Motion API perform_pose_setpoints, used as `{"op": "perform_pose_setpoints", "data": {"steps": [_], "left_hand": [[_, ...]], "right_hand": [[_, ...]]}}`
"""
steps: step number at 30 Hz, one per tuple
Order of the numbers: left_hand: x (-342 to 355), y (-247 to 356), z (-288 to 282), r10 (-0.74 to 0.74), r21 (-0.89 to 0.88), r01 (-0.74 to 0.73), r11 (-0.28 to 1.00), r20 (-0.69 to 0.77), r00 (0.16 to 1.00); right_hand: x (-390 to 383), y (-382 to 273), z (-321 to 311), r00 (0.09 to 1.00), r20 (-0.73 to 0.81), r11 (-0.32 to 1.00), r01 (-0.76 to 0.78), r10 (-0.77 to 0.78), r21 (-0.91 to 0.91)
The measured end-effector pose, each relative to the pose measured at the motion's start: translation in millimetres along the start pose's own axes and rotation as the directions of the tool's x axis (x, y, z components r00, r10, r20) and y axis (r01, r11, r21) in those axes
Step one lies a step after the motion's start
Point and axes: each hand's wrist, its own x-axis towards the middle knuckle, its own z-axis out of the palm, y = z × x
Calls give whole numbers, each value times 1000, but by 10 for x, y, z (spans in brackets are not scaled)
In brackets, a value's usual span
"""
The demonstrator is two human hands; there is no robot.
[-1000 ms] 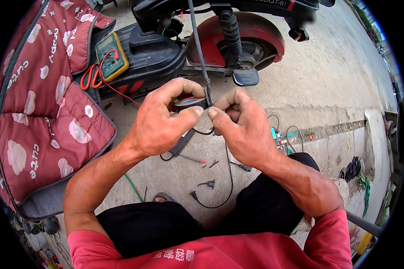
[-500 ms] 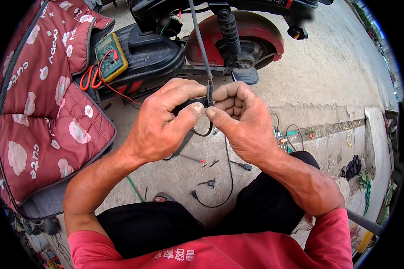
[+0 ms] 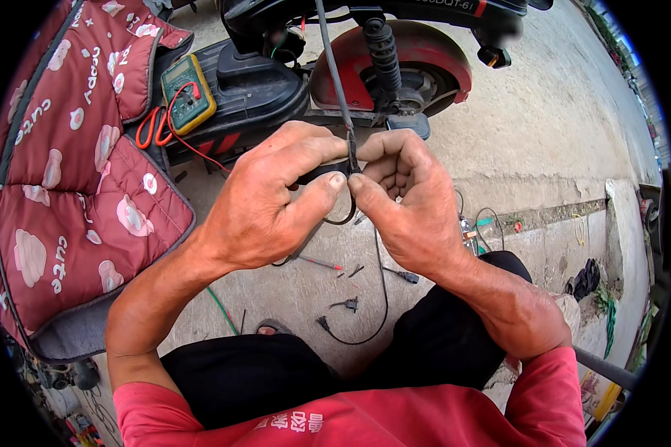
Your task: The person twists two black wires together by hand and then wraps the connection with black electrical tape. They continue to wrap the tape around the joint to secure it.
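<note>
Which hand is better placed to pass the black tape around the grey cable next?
Probably the left hand: it holds the black tape beside the grey cable; the right hand is at its dark lower part.

Head cam: wide fisheye, looking down.
Shirt [image 3: 380, 417] nearest at bottom, left hand [image 3: 265, 200] and right hand [image 3: 411, 208] mid-view, scooter [image 3: 257, 89] beyond.

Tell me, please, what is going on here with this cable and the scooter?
A person works at a grey cable beside a scooter. The left grip holds a dark item, mostly hidden, at the cable. The right grip is there too, at the cable's dark lower part; whether it pinches is unclear. A multimeter rests on the scooter, and a black plug lies on the ground.
</note>
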Motion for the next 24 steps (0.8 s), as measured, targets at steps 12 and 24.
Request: {"op": "perform_pose_setpoints", "data": {"steps": [12,24], "left_hand": [[27,124,-21,-119,-36,117,992,-53,991],[29,171,7,-234,-394,184,900,-82,969]], "right_hand": [[21,-52,52,979,-138,976,125,-150,-176],[52,-74,-28,995,-99,998,-23,29,58]]}}
